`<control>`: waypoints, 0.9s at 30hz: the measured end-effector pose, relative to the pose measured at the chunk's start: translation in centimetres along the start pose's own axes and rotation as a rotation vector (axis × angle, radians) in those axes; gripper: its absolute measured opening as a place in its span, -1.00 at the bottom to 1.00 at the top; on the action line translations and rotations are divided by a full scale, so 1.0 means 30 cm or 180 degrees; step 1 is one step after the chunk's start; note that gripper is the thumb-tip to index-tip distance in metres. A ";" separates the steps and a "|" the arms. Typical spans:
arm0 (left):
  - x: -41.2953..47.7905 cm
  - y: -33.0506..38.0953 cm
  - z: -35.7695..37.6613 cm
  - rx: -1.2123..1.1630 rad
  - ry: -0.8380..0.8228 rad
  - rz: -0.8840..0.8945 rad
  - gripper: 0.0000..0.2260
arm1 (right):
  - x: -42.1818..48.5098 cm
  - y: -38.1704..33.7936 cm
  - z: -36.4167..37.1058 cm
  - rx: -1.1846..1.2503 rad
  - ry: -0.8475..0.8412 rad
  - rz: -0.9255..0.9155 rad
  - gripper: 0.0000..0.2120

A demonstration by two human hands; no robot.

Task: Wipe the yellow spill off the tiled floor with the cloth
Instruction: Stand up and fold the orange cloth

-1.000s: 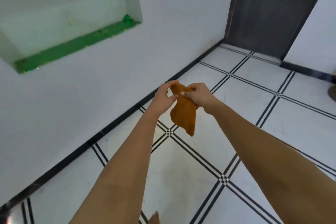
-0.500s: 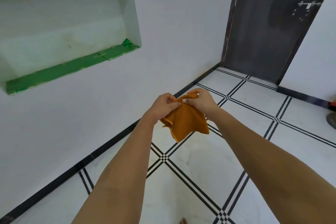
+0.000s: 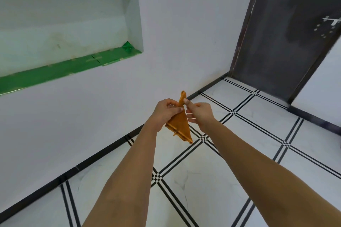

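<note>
An orange-brown cloth (image 3: pixel 180 125) hangs folded into a narrow triangle in the air in front of me, above the white tiled floor (image 3: pixel 249 134). My left hand (image 3: pixel 165 111) grips its upper part with thumb and fingers. My right hand (image 3: pixel 200 114) pinches the top corner between thumb and forefinger, its other fingers spread loosely. A small tip of cloth sticks up above both hands. No yellow spill shows on the tiles in view.
A white wall with a black skirting (image 3: pixel 103 151) runs along the left. A recessed wall niche with green shelves (image 3: pixel 70 66) sits at upper left. A dark grey door (image 3: pixel 287 29) stands at upper right.
The cloth has gone from a loose bunch to a tighter folded triangle. My right hand shifted from gripping the bunch to pinching the top corner. My view tilted upward.
</note>
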State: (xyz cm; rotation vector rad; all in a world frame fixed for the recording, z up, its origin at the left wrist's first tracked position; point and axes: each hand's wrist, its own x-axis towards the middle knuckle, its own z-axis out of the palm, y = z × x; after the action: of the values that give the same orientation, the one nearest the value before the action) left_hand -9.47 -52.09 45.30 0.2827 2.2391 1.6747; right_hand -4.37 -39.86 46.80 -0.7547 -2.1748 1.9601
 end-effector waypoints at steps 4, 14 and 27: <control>0.072 -0.009 0.046 -0.0082 -0.0172 -0.0119 -0.83 | 0.111 0.000 -0.020 -0.0030 -0.0251 0.0090 -0.69; 0.146 0.043 0.137 -0.0643 0.0931 -0.0355 -0.61 | 0.350 -0.054 -0.099 -0.0549 -0.1634 -0.0184 -0.75; -0.050 -0.011 0.223 0.0099 0.2468 -0.0774 -0.84 | 0.430 -0.086 -0.192 -0.1074 -0.2800 -0.0488 -0.78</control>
State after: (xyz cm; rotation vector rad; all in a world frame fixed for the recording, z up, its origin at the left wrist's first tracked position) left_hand -5.57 -46.73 43.50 -0.7303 2.6595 1.8041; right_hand -13.95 -29.18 47.10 0.3599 -2.9473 2.0971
